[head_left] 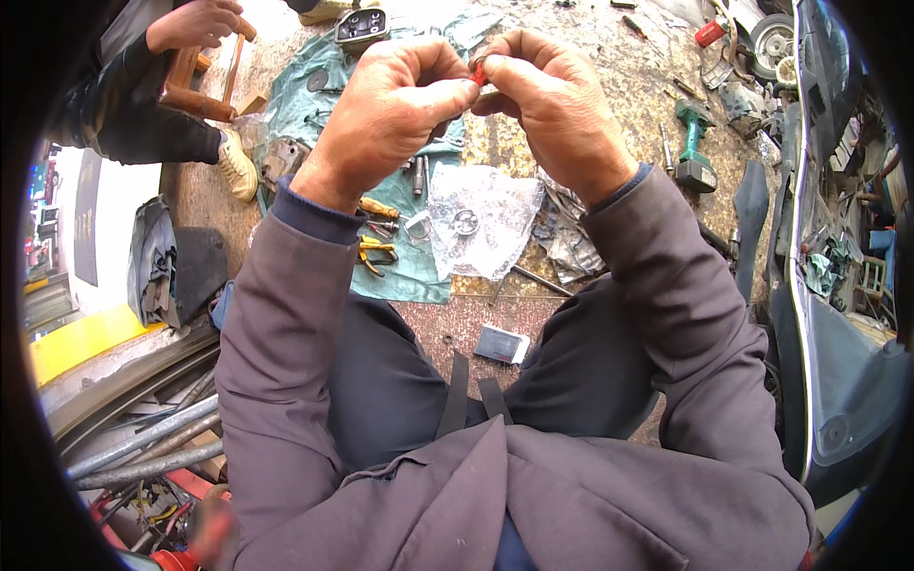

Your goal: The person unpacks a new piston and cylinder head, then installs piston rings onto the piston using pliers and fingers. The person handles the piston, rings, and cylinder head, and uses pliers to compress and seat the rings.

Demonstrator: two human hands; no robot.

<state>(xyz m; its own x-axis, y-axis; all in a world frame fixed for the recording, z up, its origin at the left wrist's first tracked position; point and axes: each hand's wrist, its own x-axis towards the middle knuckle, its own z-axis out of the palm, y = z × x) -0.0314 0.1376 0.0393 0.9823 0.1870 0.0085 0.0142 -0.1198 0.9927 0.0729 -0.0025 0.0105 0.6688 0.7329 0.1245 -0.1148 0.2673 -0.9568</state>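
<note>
Dark grey-brown jacket [571,495] seen nearest the camera in the head view, both sleeves stretched up toward the top. A small red piece [478,73] is held between the two hands, above the floor [619,105]. Its left end is pinched by the closed fingers of the left hand [381,109]; its right end is gripped by the closed fingers of the right hand [564,100]. Exact shape of the piece mostly covered. Below, a teal cloth [424,285] is spread, partly overlapped by a clear plastic bag [509,205], with a round metal part [466,223] seen at its middle. Yellow-handled pliers [377,253] are laid on the cloth. A green power tool [694,143] is placed farther right.
</note>
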